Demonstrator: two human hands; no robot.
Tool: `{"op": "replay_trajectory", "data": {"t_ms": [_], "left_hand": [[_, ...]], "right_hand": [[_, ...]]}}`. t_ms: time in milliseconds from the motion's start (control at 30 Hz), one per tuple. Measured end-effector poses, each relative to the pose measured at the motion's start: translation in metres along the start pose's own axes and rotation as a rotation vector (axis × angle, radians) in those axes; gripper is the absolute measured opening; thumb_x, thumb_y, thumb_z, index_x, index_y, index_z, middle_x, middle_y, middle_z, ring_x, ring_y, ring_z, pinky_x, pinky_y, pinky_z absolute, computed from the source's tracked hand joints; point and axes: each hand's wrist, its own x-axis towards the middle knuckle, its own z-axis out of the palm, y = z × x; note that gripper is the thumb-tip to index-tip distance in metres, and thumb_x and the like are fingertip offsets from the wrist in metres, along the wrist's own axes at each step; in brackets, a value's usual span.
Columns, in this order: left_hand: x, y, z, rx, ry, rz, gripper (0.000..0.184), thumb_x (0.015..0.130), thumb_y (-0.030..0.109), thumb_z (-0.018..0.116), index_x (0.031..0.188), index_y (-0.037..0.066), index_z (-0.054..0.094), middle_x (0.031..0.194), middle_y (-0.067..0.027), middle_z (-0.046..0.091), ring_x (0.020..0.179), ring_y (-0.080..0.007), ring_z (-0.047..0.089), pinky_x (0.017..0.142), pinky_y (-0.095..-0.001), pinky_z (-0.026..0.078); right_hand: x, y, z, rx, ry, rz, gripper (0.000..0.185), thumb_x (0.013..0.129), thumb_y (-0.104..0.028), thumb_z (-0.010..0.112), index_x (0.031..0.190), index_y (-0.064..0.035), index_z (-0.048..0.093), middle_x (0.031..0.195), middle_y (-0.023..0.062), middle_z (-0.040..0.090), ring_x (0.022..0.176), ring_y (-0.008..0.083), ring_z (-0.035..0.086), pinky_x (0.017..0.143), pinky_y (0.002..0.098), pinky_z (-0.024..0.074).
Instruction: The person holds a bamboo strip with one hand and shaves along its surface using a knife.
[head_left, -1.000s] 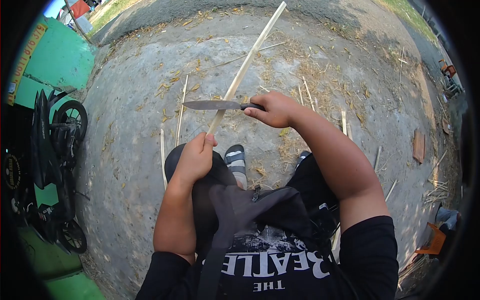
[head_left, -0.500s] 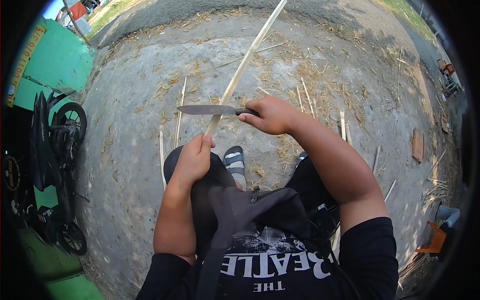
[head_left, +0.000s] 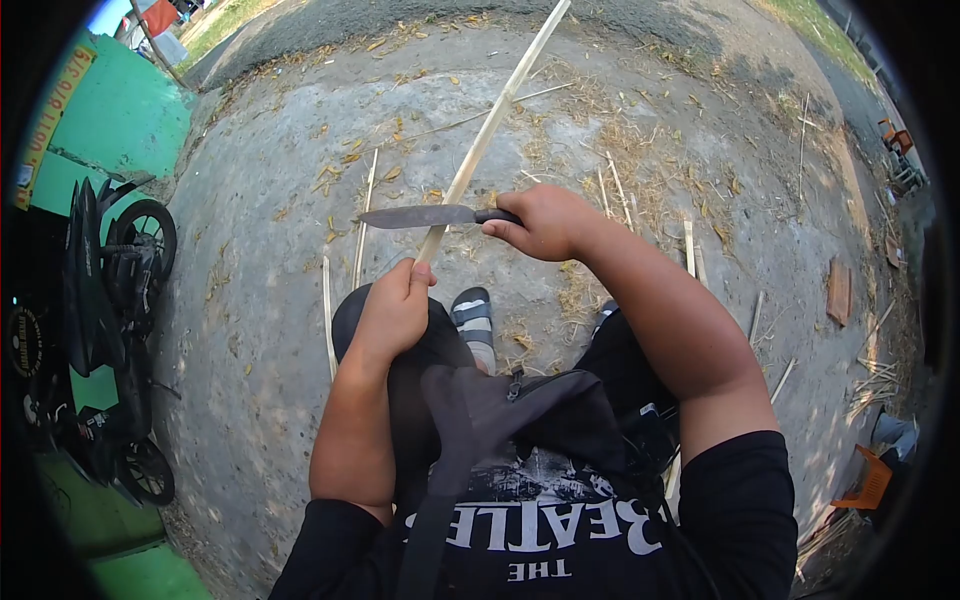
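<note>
My left hand (head_left: 398,308) is closed round the near end of a long pale strip, which looks like split bamboo (head_left: 490,125). The strip slants up and away to the right, past the top edge of the view. In my right hand (head_left: 545,222) is the dark handle of a knife (head_left: 415,216), its broad blade pointing left. The blade crosses the strip a little beyond my left fingers and appears to touch it. My left fingers partly hide the strip's near end.
Thin strips (head_left: 367,215) and shavings (head_left: 580,300) lie on the concrete ground (head_left: 260,330) around my sandalled feet. A motorcycle (head_left: 120,330) stands at the left beside a green wall (head_left: 130,110). At the right are a brown block (head_left: 838,292) and an orange chair (head_left: 866,478).
Both hands keep their holds. The knife's tip has tilted slightly downward, and the right hand sits a little higher. The strip has barely moved.
</note>
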Motion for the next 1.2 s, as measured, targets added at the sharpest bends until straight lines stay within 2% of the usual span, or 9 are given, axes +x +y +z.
{"op": "replay_trajectory", "data": {"t_ms": [367, 467, 533, 567, 667, 800, 867, 967, 1200], "left_hand": [[0.000, 0.001, 0.000, 0.030, 0.001, 0.001, 0.037, 0.112, 0.032, 0.047, 0.098, 0.002, 0.065, 0.071, 0.0008, 0.054, 0.066, -0.0104, 0.049, 0.061, -0.0312, 0.041], [-0.002, 0.004, -0.001, 0.028, 0.010, -0.026, 0.041, 0.112, 0.032, 0.048, 0.098, -0.001, 0.066, 0.076, -0.0171, 0.064, 0.072, -0.0275, 0.064, 0.071, -0.0412, 0.049], [-0.004, 0.006, -0.002, 0.054, -0.018, -0.044, 0.041, 0.112, 0.033, 0.048, 0.098, -0.001, 0.066, 0.075, -0.0161, 0.064, 0.071, -0.0269, 0.064, 0.071, -0.0410, 0.049], [-0.002, 0.007, -0.003, 0.063, -0.020, -0.046, 0.041, 0.112, 0.033, 0.048, 0.098, -0.001, 0.066, 0.075, -0.0156, 0.064, 0.071, -0.0267, 0.064, 0.070, -0.0409, 0.049], [-0.005, 0.010, -0.002, 0.119, -0.021, -0.016, 0.041, 0.112, 0.033, 0.048, 0.098, -0.001, 0.066, 0.074, -0.0144, 0.064, 0.070, -0.0254, 0.063, 0.070, -0.0403, 0.049], [-0.003, 0.004, 0.000, 0.045, -0.015, -0.010, 0.040, 0.112, 0.033, 0.048, 0.099, -0.001, 0.066, 0.072, -0.0142, 0.063, 0.069, -0.0256, 0.063, 0.068, -0.0403, 0.049], [-0.005, 0.012, -0.002, 0.068, -0.023, -0.029, 0.040, 0.112, 0.032, 0.048, 0.099, -0.002, 0.066, 0.072, -0.0144, 0.063, 0.069, -0.0257, 0.062, 0.068, -0.0403, 0.049], [-0.005, 0.007, 0.002, 0.129, -0.008, 0.046, 0.036, 0.112, 0.031, 0.047, 0.099, 0.002, 0.065, 0.070, -0.0011, 0.054, 0.066, -0.0117, 0.051, 0.061, -0.0325, 0.042], [-0.007, 0.013, -0.001, 0.080, -0.051, 0.000, 0.039, 0.112, 0.032, 0.047, 0.099, 0.001, 0.066, 0.071, -0.0031, 0.056, 0.066, -0.0142, 0.052, 0.062, -0.0346, 0.043]], "right_hand": [[0.005, 0.002, -0.008, 0.030, -0.048, 0.086, 0.055, 0.103, -0.058, 0.054, 0.104, -0.0060, 0.072, 0.089, 0.0214, 0.073, 0.091, 0.0437, 0.071, 0.081, 0.0534, 0.0547], [-0.003, -0.009, -0.004, -0.005, -0.070, 0.040, 0.055, 0.102, -0.058, 0.055, 0.104, -0.0054, 0.072, 0.089, 0.0217, 0.073, 0.091, 0.0436, 0.071, 0.081, 0.0534, 0.0549], [0.002, 0.000, -0.001, 0.004, -0.059, 0.054, 0.056, 0.102, -0.058, 0.055, 0.103, -0.0049, 0.072, 0.089, 0.0220, 0.073, 0.091, 0.0437, 0.071, 0.081, 0.0532, 0.0550], [0.006, 0.014, 0.001, 0.074, 0.061, 0.040, 0.049, 0.103, -0.051, 0.058, 0.097, -0.0038, 0.068, 0.079, 0.0231, 0.067, 0.080, 0.0462, 0.066, 0.072, 0.0529, 0.0515], [0.009, 0.028, -0.006, 0.101, 0.030, 0.144, 0.049, 0.103, -0.051, 0.058, 0.096, -0.0036, 0.067, 0.081, 0.0226, 0.068, 0.080, 0.0459, 0.066, 0.072, 0.0526, 0.0516], [-0.004, 0.000, 0.001, 0.079, 0.007, 0.018, 0.052, 0.104, -0.052, 0.057, 0.094, -0.0022, 0.067, 0.081, 0.0237, 0.068, 0.081, 0.0451, 0.068, 0.072, 0.0525, 0.0512], [0.002, 0.017, 0.002, 0.108, 0.029, 0.103, 0.052, 0.104, -0.053, 0.058, 0.094, -0.0023, 0.067, 0.081, 0.0238, 0.068, 0.082, 0.0456, 0.068, 0.073, 0.0528, 0.0516], [0.008, 0.022, -0.003, 0.088, 0.013, 0.143, 0.054, 0.103, -0.056, 0.056, 0.102, -0.0039, 0.070, 0.087, 0.0228, 0.071, 0.089, 0.0440, 0.070, 0.079, 0.0523, 0.0535], [0.006, 0.035, -0.009, 0.183, -0.043, 0.121, 0.057, 0.102, -0.058, 0.056, 0.101, -0.0031, 0.072, 0.087, 0.0228, 0.071, 0.086, 0.0429, 0.070, 0.078, 0.0508, 0.0530]]}}
